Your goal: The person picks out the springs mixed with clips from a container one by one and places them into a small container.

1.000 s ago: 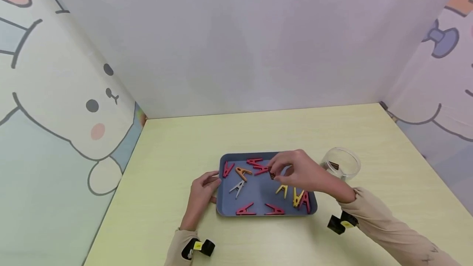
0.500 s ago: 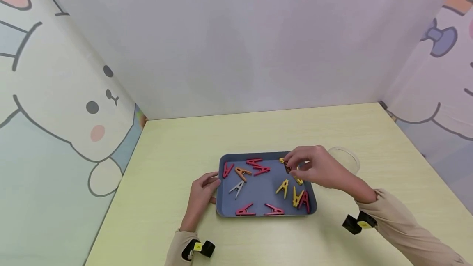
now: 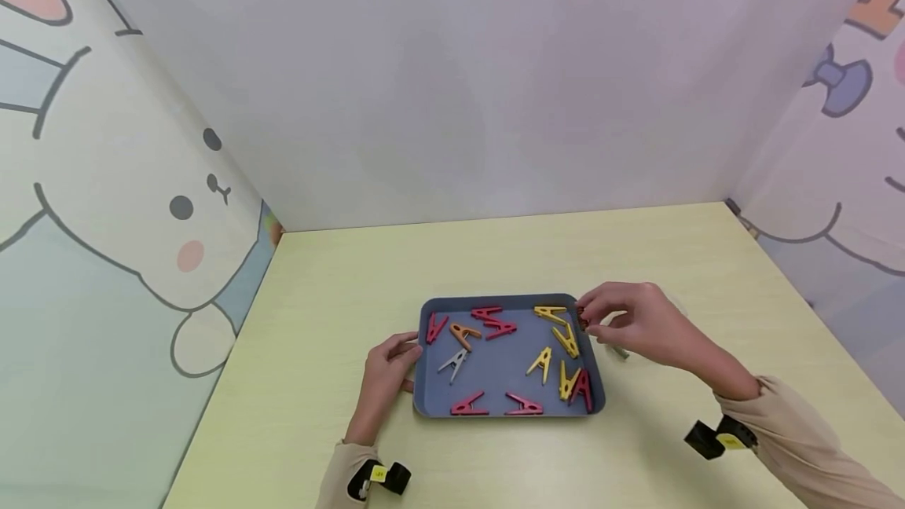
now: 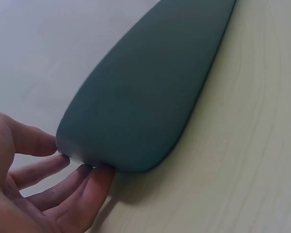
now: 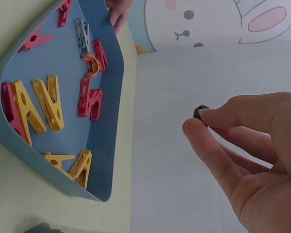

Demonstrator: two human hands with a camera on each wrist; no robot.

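My right hand point(image 3: 639, 324) pinches a small dark brown piece point(image 5: 201, 110) between thumb and forefinger, just beyond the right rim of the shallow blue-grey tray point(image 3: 495, 368). Its exact kind is hidden by the fingertips. The left hand point(image 3: 385, 368) grips the tray's left end, as the left wrist view shows with fingertips on the tray wall point(image 4: 126, 111). Spread over the tray floor lie plastic clothespins: red ones point(image 3: 523, 404), yellow ones point(image 3: 543, 365), an orange one point(image 3: 463, 332) and a grey one point(image 3: 455, 364).
Behind my right hand, a clear round jar point(image 3: 676, 303) is almost wholly hidden. A small grey-green thing point(image 3: 620, 352) shows below that hand in the head view. The pale wooden table point(image 3: 339, 273) ends at a white back wall point(image 3: 452, 100), with cartoon-printed sides.
My right hand has moved rightward with the brown piece, from above the tray to past its right rim, uncovering yellow clothespins. The left hand stays on the tray's left end.
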